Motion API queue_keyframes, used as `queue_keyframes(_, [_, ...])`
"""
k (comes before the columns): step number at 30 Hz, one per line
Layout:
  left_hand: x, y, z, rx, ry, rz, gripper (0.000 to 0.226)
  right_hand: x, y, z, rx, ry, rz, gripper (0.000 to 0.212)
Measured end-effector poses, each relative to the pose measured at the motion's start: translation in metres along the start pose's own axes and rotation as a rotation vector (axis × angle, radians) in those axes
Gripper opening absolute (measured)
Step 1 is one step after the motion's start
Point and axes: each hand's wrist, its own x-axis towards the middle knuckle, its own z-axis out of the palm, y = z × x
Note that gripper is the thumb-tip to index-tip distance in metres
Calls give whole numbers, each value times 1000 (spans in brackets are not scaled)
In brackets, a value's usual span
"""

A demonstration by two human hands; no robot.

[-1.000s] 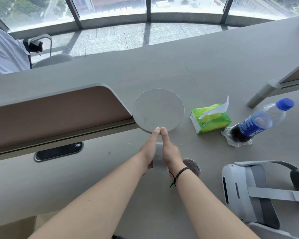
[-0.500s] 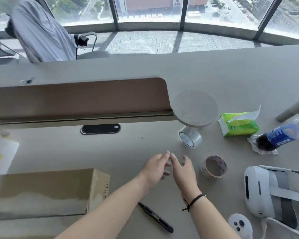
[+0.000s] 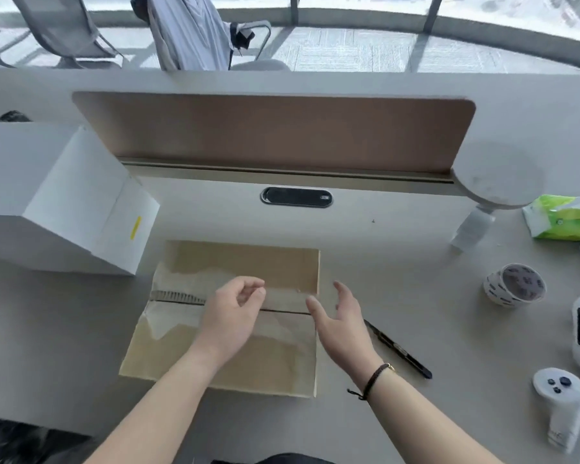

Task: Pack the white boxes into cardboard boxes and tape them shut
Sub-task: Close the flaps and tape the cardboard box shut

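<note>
- Since the earlier frame the view has swung left: the cardboard box, then at the near left, now lies centred under the hands, and a white box has come into view at the far left of the counter.
- The left hand hovers over the box's middle seam, fingers loosely curled, thumb and forefinger close together; whether they pinch anything is too small to tell.
- The right hand is released, fingers spread and relaxed, at the box's right edge, holding nothing.
- The cardboard box is closed, its two flaps meeting along a seam with old torn tape across it; it looks unsealed, and what it holds is hidden.
- The white box rests apart from it, just to its far left, not yet packed.
- A tape roll sits well to the right, a clearer roll farther off, and a black cutter lies just right of the box.
- Judging by this, the step is readying the cardboard box; next the flaps likely need opening to take the white box, before reaching right for tape.
</note>
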Motion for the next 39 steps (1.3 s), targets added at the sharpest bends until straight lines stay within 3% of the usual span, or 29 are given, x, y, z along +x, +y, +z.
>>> queue_keyframes(8, [5,-58,-67,253,-93,188,17,-30,-30,63,-469,197,-252,78])
queue_keyframes(11, [4,-76,-80,343,-167,324,27,-39,-35,84,-665,170,-356,67])
queue_keyframes(13, [4,-87,-85,511,-233,399,47,-45,-38,98,-772,83,-388,64])
queue_keyframes(16, [4,-101,-90,793,-356,463,84,-51,-40,118,-885,-19,-404,73])
queue_keyframes(19, [6,-108,-96,863,-413,467,81,-51,-33,120,-958,-25,-401,81])
queue_keyframes(24, [12,-128,-119,862,-349,402,81,-53,-15,92,-989,51,-263,72])
queue_keyframes(28, [15,-147,-136,614,-314,298,82,-56,-13,78,-769,116,-134,75])
queue_keyframes(32, [12,-152,-139,17,-232,101,85,-58,-19,78,-211,226,-14,74])
queue_keyframes(35, [19,-151,-137,-339,-189,-55,70,-54,-23,71,182,250,60,63])
queue_keyframes(39, [23,-151,-140,-473,-185,-117,63,-53,-20,64,353,214,92,59])
